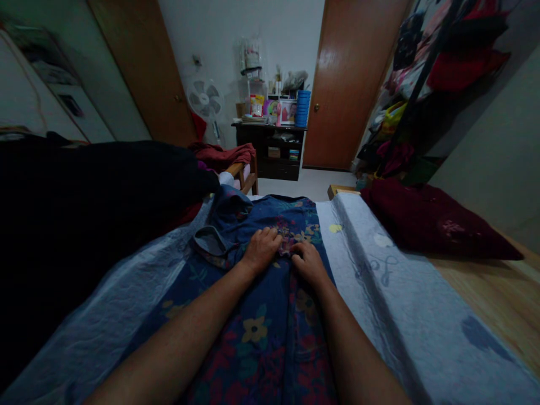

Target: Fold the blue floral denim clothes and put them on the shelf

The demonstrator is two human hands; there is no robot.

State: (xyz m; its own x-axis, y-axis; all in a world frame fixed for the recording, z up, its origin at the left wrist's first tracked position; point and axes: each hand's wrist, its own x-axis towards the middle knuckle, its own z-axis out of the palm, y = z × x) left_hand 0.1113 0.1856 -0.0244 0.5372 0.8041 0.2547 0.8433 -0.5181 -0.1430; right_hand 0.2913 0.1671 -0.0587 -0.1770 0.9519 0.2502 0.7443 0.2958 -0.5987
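Note:
A blue floral dress lies spread lengthwise on the bed in front of me, its lower part running back toward my body. My left hand rests on its middle, fingers curled down into the cloth. Just to the right, my right hand pinches the fabric between thumb and fingers. Between the two hands the cloth is gathered in small wrinkles. On the left a short sleeve lies with its opening showing. Both forearms cover part of the skirt.
A light patterned bed sheet lies under the dress. Dark cloth is heaped on the left, and a maroon cushion sits at right. Beyond the bed are a dark cabinet, a fan and hanging clothes and bags.

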